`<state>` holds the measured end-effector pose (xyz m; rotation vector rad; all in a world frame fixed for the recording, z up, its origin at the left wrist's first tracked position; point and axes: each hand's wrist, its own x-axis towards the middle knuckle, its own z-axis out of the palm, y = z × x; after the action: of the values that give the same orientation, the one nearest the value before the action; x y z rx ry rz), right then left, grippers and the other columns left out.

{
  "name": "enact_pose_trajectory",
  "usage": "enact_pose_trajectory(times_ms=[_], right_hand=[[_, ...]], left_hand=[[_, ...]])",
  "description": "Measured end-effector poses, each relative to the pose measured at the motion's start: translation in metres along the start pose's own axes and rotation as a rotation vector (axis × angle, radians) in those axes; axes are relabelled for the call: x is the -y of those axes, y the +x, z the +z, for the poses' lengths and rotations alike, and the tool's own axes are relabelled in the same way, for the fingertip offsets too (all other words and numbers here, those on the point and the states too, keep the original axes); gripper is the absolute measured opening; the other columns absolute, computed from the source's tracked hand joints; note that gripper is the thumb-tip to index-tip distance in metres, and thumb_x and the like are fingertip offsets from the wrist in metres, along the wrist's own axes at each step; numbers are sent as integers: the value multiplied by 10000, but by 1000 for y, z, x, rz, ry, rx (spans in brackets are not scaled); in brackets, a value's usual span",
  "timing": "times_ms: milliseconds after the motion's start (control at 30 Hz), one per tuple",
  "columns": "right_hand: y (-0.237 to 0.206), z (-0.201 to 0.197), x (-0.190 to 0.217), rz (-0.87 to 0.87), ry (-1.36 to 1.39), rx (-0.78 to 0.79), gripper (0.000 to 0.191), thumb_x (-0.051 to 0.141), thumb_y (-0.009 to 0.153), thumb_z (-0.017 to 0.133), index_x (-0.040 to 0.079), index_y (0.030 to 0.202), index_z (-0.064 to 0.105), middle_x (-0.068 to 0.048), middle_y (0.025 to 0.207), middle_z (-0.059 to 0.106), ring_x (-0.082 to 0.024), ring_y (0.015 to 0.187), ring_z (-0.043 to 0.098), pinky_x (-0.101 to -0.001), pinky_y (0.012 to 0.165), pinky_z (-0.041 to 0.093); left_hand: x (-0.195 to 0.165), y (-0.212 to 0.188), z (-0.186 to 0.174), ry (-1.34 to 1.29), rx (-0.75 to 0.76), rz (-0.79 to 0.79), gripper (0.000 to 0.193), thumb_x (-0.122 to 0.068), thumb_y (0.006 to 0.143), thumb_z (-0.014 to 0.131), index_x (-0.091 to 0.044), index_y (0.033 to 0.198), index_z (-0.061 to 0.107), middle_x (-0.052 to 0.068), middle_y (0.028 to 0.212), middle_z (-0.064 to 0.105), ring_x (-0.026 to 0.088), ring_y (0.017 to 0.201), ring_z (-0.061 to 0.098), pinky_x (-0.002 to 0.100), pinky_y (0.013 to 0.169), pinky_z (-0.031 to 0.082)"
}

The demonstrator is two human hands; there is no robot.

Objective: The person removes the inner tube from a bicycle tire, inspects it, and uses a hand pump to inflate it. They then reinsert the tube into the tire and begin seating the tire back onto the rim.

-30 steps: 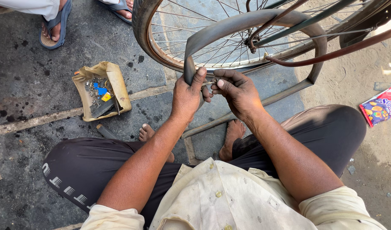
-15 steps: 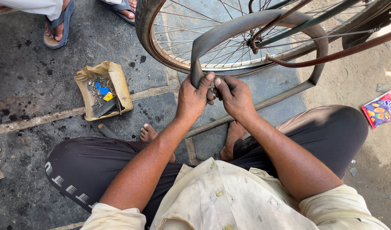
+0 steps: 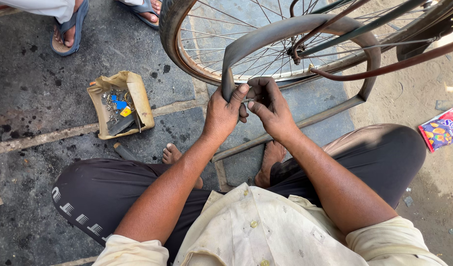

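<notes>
**Hands close in on the tube**

Compared with a second ago, the two hands have drawn closer together and higher on the grey inner tube [image 3: 295, 29], just below the wheel [image 3: 187, 49]. This reads as work narrowing to one spot on the rubber.

The left hand [image 3: 224, 111] is clamped round the tube's near end, thumb up. The right hand [image 3: 268, 106] is curled, fingertips pinching something small beside it; what, I cannot tell. Both forearms reach forward over the knees. A cardboard box [image 3: 120, 103] of small parts lies to the left on the floor [image 3: 29, 98].

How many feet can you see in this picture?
4: two bare feet of the squatting person, the left foot and right foot, and two sandalled feet of a bystander, one top left, another cut off by the edge.
</notes>
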<state>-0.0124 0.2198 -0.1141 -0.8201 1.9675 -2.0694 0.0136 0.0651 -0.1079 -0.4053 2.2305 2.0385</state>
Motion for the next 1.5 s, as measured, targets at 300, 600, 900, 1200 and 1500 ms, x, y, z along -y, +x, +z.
enact_pose_trajectory(times_ms=[300, 600, 900, 1200, 1500], right_hand=[[-7, 6, -10, 148, 182, -41, 242, 70, 1047, 542, 10, 1268, 462, -58, 1006, 609, -115, 872, 617, -290, 780, 556], [-25, -7, -38, 72, -572, -99, 227, 186, 1136, 639, -26, 1068, 593, -134, 869, 649, -190, 748, 599, -339, 770, 477], [-29, 4, -80, 391, -249, -289, 433, 264, 1241, 483, -60, 1017, 664, -169, 710, 579, -218, 661, 570, -404, 611, 445], [51, -61, -151, 551, -1254, -25, 293, 300, 1120, 535, 64, 1108, 709, -112, 925, 680, -221, 853, 670, -401, 702, 531], [19, -127, -120, 700, -1919, 409, 291, 307, 1026, 573, 169, 1195, 766, -74, 1158, 778, -252, 1076, 748, -425, 787, 574]], left_hand=[[14, 2, 1, -96, 9, 91, 553, -553, 928, 651, 0, 956, 650, 4, 592, 628, 100, 477, 640, 264, 413, 537], [42, 22, 15, -65, -23, 77, 569, -605, 886, 631, -47, 900, 736, 7, 613, 692, 119, 448, 611, 294, 411, 522], [67, 19, 20, 318, -236, 422, 699, -685, 941, 537, -30, 1149, 665, 132, 788, 733, 274, 720, 746, 368, 671, 605], [78, 49, -12, 396, 140, 179, 915, -539, 533, 889, 54, 1160, 587, 185, 847, 721, 311, 765, 753, 395, 636, 669], [83, 25, -39, 670, 353, 202, 614, -327, 714, 763, -19, 1241, 693, 256, 1160, 727, 387, 1081, 707, 484, 899, 557]])
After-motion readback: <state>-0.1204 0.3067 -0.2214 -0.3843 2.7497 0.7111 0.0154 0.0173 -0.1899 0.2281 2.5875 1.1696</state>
